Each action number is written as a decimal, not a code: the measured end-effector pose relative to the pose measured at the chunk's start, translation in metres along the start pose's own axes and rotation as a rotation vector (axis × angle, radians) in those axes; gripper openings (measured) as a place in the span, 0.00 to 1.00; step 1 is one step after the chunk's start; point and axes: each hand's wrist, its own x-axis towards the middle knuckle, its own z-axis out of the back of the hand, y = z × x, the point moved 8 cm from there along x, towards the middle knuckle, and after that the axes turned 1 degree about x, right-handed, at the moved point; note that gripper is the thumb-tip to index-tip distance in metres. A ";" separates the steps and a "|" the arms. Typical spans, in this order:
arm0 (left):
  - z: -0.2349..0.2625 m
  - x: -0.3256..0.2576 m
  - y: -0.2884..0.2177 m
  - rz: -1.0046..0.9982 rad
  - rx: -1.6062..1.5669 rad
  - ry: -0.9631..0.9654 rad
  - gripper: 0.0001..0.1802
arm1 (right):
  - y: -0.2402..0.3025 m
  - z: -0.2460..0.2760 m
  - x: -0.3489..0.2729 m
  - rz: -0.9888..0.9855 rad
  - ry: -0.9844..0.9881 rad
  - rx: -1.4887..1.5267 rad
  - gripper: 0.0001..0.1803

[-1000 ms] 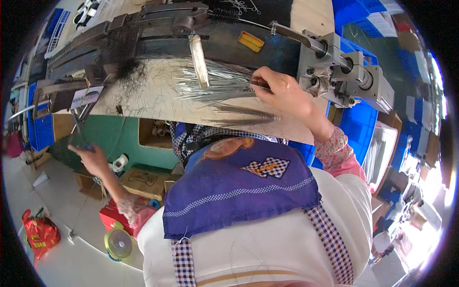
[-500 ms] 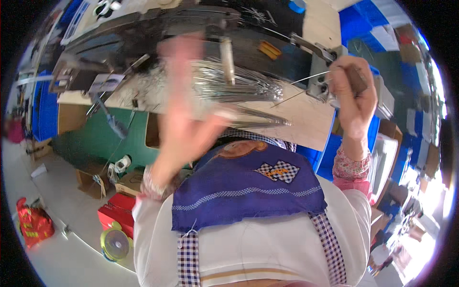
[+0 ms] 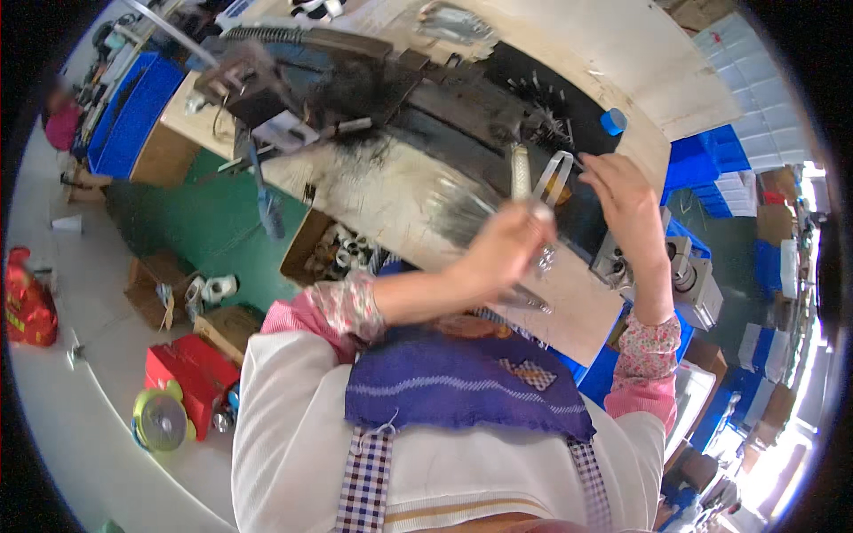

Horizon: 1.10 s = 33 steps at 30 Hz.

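Note:
My left hand (image 3: 505, 247) is closed around a bundle of thin metal wires (image 3: 462, 206) that fans out over the pale workbench (image 3: 382, 191). My right hand (image 3: 622, 195) is raised just right of it, fingers pinching a thin wire end near a pale cylindrical tool (image 3: 521, 169) and a bent metal strip (image 3: 555, 173). Behind both hands runs a long dark machine (image 3: 426, 89) with bristly wire brushes (image 3: 542, 124). Both forearms wear pink patterned sleeves.
A blue cap (image 3: 613, 121) sits on the bench at the far right. Blue crates (image 3: 133, 107) stand at the left. On the floor are a red box (image 3: 191, 373), a yellow-green reel (image 3: 162, 419), cardboard boxes (image 3: 329, 249) and a red bag (image 3: 27, 298).
My left hand swung up from the low left side to the wire bundle on the bench. My right hand stayed at the wire ends. The view tilted.

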 end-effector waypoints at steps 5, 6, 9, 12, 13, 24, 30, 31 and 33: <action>0.031 -0.010 -0.088 -0.067 -0.881 0.258 0.12 | 0.004 -0.012 0.005 0.110 0.022 -0.165 0.12; 0.057 -0.010 -0.096 -0.028 -1.126 0.300 0.10 | 0.003 -0.009 0.001 0.062 0.010 -0.182 0.12; 0.106 -0.023 -0.075 -0.150 -0.965 0.246 0.11 | 0.005 -0.014 0.000 0.088 0.035 -0.135 0.10; 0.095 -0.035 -0.065 -0.300 0.285 0.050 0.10 | -0.010 -0.013 0.016 0.061 -0.057 -0.183 0.08; 0.059 -0.025 -0.071 -0.380 0.511 0.070 0.12 | -0.023 -0.020 0.032 0.048 -0.039 -0.221 0.08; -0.007 0.094 -0.048 -0.444 1.130 0.219 0.10 | -0.022 -0.008 0.006 0.089 0.214 0.079 0.06; 0.006 0.036 -0.115 -1.103 1.658 -0.115 0.09 | 0.001 -0.020 0.033 0.252 -0.085 0.241 0.06; 0.009 0.026 -0.121 -1.221 1.618 -0.197 0.13 | -0.001 -0.018 0.036 0.217 -0.114 0.338 0.06; 0.014 0.008 -0.108 -1.357 1.486 -0.275 0.10 | -0.009 -0.029 0.039 0.188 -0.137 0.319 0.07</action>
